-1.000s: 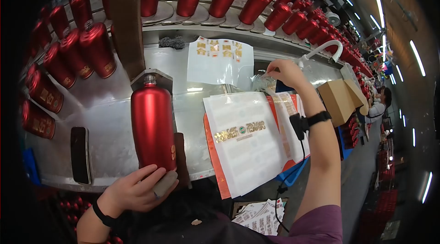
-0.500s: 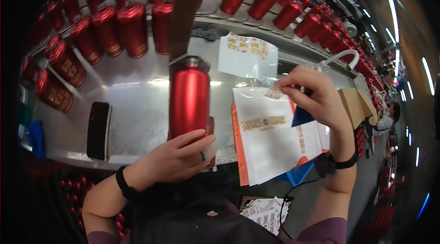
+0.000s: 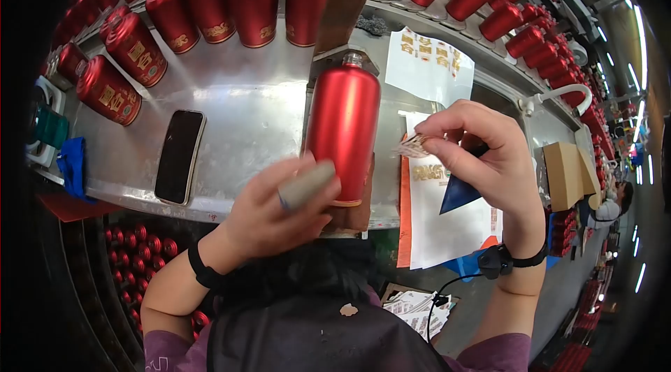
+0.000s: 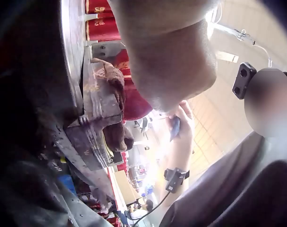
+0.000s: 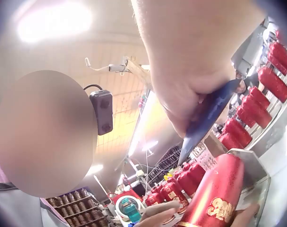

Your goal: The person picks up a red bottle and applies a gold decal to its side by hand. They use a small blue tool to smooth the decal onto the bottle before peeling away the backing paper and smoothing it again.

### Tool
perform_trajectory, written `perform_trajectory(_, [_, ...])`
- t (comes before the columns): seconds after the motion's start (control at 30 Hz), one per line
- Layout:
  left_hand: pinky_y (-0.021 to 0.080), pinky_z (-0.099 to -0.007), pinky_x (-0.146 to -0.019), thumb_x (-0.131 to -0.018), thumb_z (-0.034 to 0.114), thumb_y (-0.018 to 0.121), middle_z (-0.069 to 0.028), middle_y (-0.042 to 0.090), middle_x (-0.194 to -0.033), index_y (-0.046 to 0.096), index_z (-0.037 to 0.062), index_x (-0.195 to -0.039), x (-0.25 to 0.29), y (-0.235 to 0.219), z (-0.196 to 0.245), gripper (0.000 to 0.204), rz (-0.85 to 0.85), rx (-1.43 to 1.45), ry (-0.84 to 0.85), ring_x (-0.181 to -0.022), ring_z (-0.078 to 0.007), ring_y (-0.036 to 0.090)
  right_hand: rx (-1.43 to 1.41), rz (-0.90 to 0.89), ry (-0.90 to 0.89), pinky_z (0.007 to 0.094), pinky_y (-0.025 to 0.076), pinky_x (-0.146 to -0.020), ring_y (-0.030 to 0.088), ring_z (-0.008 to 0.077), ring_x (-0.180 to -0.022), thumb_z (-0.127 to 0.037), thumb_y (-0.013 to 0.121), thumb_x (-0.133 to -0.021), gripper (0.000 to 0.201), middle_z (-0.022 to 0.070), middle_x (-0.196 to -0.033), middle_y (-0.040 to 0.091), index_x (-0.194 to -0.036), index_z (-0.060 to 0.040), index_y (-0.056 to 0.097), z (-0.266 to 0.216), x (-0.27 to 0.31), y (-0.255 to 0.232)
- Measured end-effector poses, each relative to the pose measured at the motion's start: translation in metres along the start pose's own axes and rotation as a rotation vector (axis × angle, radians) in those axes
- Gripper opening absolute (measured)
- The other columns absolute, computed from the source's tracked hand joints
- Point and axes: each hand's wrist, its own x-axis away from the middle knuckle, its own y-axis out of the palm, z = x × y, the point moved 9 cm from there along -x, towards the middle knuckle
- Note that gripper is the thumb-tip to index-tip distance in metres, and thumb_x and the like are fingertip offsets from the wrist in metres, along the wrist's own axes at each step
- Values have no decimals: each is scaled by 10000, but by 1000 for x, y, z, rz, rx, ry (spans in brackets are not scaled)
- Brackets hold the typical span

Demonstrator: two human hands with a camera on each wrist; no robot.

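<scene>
**Label closes in on the bottle**

The right hand (image 3: 482, 155) has swung in from the paper sheets since a second ago, and its small label (image 3: 412, 146) now hangs just beside the bottle (image 3: 344, 131); the left hand (image 3: 279, 211) has slid up the base, one taped finger lifted across the lower body.

The bottle lies on the steel table (image 3: 237, 106) with its long axis running away from the person, neck (image 3: 351, 59) at the far end against a metal stop, base at the near edge; the label sits to its right, level with mid-body, apart from the red surface but close.

Right thumb and forefinger pinch the label by its edge; a blue scraper (image 3: 458, 190) is tucked under the same palm. The left hand's fingers curl about the base, steadying it; so the right hand is the nearer one to the bare flank, and I judge the gap to be a short sideways shift.

A phone (image 3: 179, 155) lies left of the bottle; rows of red bottles (image 3: 210, 2) stand beyond.
</scene>
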Motion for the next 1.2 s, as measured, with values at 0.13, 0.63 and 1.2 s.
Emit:
perform_trajectory(0.13, [414, -467, -1090, -648, 223, 868, -252, 409, -1474, 344, 4, -1502, -4, 20, -48, 1026, -54, 183, -434, -1332, -416, 453, -221, -94, 59, 230, 448, -620, 552, 64, -671, -43, 717, -846, 171, 7, -789, 646, -1017, -34, 715, -8, -12, 24])
perform_trajectory(0.63, [367, -455, -1123, -832, 346, 802, -320, 330, -1496, 111, -55, -1554, -8, 40, -79, 1077, -44, 754, -642, -1375, -418, 404, 110, 28, -43, 347, 541, -683, 669, 240, -735, -102, 695, -858, 318, 101, -947, 691, -1173, -93, 657, 13, -39, 61])
perform_trajectory(1.2, [441, -334, -1057, -982, 173, 634, -191, 495, -1411, 157, -63, -1543, -34, 62, -91, 773, 127, 1212, -856, -1273, -202, 528, -359, 267, 332, 206, 474, -628, 570, 42, -684, -223, 777, -874, 589, 91, -1036, 655, -1356, 12, 533, 93, -16, 63])
